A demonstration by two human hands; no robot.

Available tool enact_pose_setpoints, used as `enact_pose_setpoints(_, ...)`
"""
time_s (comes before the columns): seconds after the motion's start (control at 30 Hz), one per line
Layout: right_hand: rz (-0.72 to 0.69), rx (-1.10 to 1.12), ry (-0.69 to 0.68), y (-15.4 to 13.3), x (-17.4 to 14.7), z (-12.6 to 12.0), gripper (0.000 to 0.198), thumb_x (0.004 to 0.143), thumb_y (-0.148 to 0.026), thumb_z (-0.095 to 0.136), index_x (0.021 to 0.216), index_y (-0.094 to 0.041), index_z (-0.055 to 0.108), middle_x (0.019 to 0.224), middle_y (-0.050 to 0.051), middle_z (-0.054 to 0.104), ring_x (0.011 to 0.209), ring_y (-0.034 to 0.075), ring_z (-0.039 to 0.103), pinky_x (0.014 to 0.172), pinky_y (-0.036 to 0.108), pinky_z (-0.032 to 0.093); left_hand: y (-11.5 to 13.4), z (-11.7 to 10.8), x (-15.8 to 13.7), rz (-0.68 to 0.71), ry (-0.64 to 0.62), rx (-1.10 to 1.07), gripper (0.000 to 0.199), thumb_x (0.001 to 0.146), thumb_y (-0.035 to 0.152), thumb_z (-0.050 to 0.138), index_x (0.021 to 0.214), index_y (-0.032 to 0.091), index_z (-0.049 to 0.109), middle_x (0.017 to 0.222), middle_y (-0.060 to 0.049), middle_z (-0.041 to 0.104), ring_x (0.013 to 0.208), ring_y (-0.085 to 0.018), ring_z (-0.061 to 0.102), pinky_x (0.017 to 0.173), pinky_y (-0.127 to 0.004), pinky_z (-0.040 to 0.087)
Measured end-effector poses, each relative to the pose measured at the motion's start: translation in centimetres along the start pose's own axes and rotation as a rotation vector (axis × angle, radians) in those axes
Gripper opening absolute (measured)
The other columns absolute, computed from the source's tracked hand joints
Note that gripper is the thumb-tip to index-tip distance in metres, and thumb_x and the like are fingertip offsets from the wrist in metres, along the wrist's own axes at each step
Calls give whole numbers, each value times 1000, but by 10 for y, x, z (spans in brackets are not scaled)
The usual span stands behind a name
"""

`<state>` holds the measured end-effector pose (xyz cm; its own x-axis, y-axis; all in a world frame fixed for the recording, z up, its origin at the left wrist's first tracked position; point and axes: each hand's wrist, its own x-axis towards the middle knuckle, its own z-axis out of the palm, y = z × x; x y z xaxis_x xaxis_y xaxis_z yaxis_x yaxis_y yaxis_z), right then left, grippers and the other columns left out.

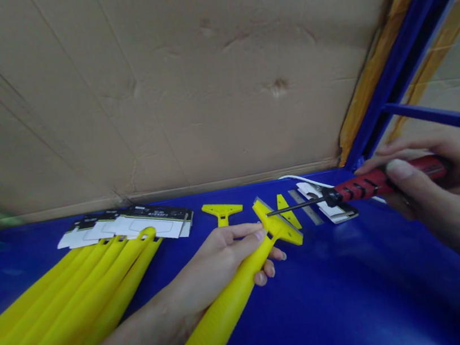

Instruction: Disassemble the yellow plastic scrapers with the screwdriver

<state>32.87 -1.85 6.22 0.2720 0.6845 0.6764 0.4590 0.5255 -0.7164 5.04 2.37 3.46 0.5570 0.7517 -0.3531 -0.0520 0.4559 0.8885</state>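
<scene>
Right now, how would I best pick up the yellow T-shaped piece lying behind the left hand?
Probably pinch the yellow T-shaped piece by its wide crossbar, coming from above: it lies flat with that bar on the far side, and the left hand is in front of its stem.

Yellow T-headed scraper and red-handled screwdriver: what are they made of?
Yellow T-headed scraper: probably matte plastic, given its even colour. Red-handled screwdriver: grip likely plastic or rubber, dull with few highlights; slender straight shaft suggests metal.
</scene>
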Motion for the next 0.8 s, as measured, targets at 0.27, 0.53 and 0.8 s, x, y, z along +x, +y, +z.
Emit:
enact_pose_setpoints(0.27, -12, 33, -44, 5, 1, 0, 19, 83, -27, 80, 100, -27, 71, 87, 2, 76, 50, 13, 63, 41, 26, 49, -4, 0, 0, -6, 9, 27, 17, 100, 22, 61, 97, 10, 72, 84, -9, 77, 58, -7, 65, 50, -15, 45)
enact_pose_setpoints(0.53, -48, 19, -50, 9, 0, -1, 18, 86, -26, 79, 104, -28, 74, 95, 1, 77, 47, 8, 57, 41, 23, 46, -2, -1, 2, -11, 18, 49, 17, 101, 22, 59, 101, 9, 69, 83, -8, 77, 55, -8, 65, 47, -15, 44)
enact_pose_setpoints(0.8, -76, 8, -64, 5, -1, 3, 22, 89, -26, 76, 110, -28, 70, 93, -1, 77, 46, 9, 60, 43, 25, 49, -2, -2, 2, 18, -25, 79, 20, 94, 31, 69, 93, 11, 71, 84, -8, 77, 58, -8, 64, 49, -15, 44)
